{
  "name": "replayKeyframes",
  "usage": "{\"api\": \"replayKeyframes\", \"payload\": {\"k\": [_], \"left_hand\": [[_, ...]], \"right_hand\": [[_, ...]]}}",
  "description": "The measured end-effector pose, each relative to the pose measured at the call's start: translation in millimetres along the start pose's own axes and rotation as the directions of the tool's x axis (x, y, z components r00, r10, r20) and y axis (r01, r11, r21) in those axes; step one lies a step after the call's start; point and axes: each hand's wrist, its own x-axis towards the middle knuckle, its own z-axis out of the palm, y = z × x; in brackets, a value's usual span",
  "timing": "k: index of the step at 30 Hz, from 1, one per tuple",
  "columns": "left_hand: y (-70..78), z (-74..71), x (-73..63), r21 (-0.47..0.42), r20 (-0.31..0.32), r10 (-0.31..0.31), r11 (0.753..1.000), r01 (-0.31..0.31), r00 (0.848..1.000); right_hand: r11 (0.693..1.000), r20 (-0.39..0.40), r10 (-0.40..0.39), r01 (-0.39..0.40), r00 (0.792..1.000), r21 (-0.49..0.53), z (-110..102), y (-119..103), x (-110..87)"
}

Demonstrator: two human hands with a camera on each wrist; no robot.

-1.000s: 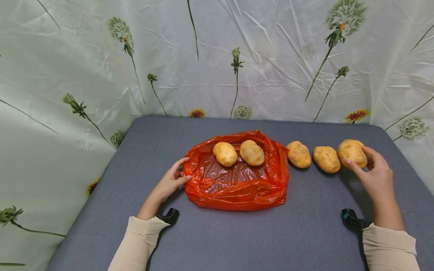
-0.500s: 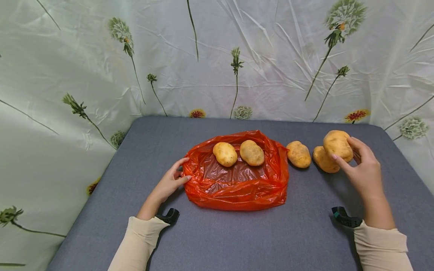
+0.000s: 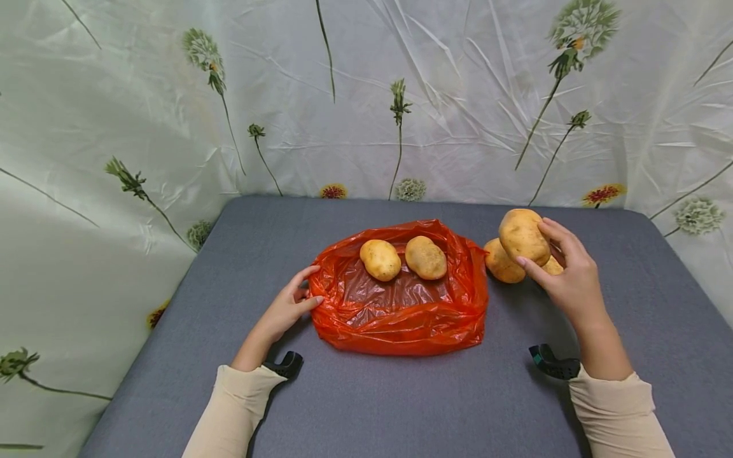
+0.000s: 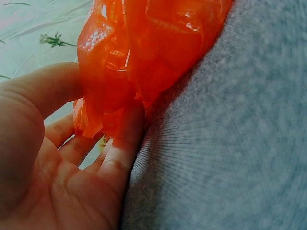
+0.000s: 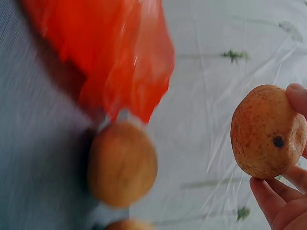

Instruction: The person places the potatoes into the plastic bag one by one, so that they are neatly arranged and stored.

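Observation:
A red plastic bag [image 3: 401, 337] lies with its mouth spread wide on the grey table. Two potatoes, one paler [image 3: 380, 260] and one duller [image 3: 426, 257], rest inside it. My left hand [image 3: 283, 312] holds the bag's left edge between thumb and fingers; some fingertips are behind the film [image 4: 129, 52]. My right hand [image 3: 575, 286] grips a potato [image 3: 523, 237] in the air, right of the bag. A dark spot marks this held potato [image 5: 266, 136] in the right wrist view. Below it, a potato [image 3: 502, 264] on the table sits against the bag's right side.
Another potato [image 3: 553, 266] lies farther right, mostly hidden behind my right hand and the held potato. The grey table [image 3: 435, 407] reaches back to a pale floral curtain [image 3: 343, 146]. Black wrist mounts [image 3: 552, 362] project from both wrists.
My right hand has lifted the rightmost potato off the table and carried it left, over the other two, towards the bag. The left hand and the bag have stayed in place.

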Motion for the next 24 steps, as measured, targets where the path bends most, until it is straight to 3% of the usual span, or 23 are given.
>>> {"api": "replayKeyframes", "payload": {"k": [4,8,17,24], "left_hand": [[9.2,3.0,-2.2,0.024,0.002,0.003,1.000,-0.003,1.000],[10.3,3.0,-2.2,0.027,0.003,0.002,1.000,-0.002,1.000],[8.8,1.9,-2.6,0.019,-0.005,-0.016,1.000,0.016,1.000],[7.9,1.6,-2.3,0.007,0.000,-0.006,1.000,0.006,1.000]], "right_hand": [[0.996,0.032,-0.079,0.078,0.996,0.031,12,-31,4.4],[0.989,0.075,-0.116,0.109,0.990,0.098,25,-44,6.0],[0.976,0.210,-0.190,0.162,0.959,0.145,70,-29,0.8],[0.962,0.274,-0.242,0.192,0.931,0.195,103,-37,-3.9]]}}
